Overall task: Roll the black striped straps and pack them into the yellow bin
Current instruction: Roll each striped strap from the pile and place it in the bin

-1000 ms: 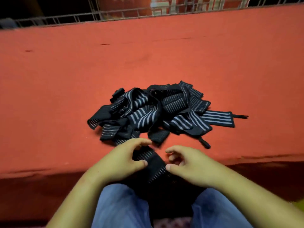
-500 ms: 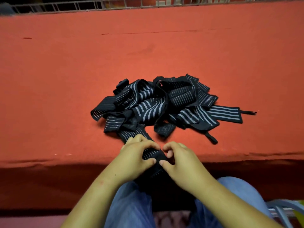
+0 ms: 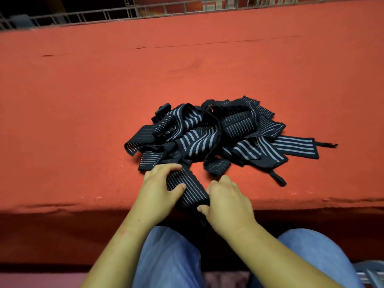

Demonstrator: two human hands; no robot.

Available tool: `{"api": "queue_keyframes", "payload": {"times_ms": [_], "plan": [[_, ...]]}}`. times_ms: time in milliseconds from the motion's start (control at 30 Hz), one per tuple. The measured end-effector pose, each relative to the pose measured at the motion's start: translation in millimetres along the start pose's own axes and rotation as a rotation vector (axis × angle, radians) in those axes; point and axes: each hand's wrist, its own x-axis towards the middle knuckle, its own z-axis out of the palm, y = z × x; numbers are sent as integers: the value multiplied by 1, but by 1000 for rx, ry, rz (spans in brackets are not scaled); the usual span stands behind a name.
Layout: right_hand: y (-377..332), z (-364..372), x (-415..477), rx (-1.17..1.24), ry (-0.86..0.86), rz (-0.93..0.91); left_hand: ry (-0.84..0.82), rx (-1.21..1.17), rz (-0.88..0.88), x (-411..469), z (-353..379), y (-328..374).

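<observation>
A tangled pile of black striped straps (image 3: 220,134) lies on the red table (image 3: 83,121), a little right of centre. One black striped strap (image 3: 188,187) runs from the pile over the table's near edge toward my lap. My left hand (image 3: 160,188) grips its upper left side, thumb pressed on the stripes. My right hand (image 3: 227,199) holds its lower right end at the table edge, and the strap's hanging end is hidden behind it. The yellow bin is not in view.
A metal wire rack (image 3: 104,15) runs along the far edge of the table. My legs in blue jeans (image 3: 170,260) are below the near edge. A grey slatted thing (image 3: 372,271) shows at the bottom right corner.
Both hands have moved forward from my lap onto the table edge, and they have spread a little apart along the strap. The pile has not moved.
</observation>
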Motion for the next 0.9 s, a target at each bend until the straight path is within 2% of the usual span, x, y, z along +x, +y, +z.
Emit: {"api": "queue_keyframes", "payload": {"times_ms": [133,300,400,667,900], "plan": [[12,-7,-5,212,-68,-119,5,12,-41,3,-5,-4],[47,-41,-17,467,-121,-94,4,24,-47,9,0,-1],[69,-57,-21,604,-117,-9,-8,18,-59,11,5,1],[97,-60,-25,966,56,275,3,28,-50,13,13,-6],[102,-64,-26,993,30,289,-6,90,-19,13,16,-20]]}}
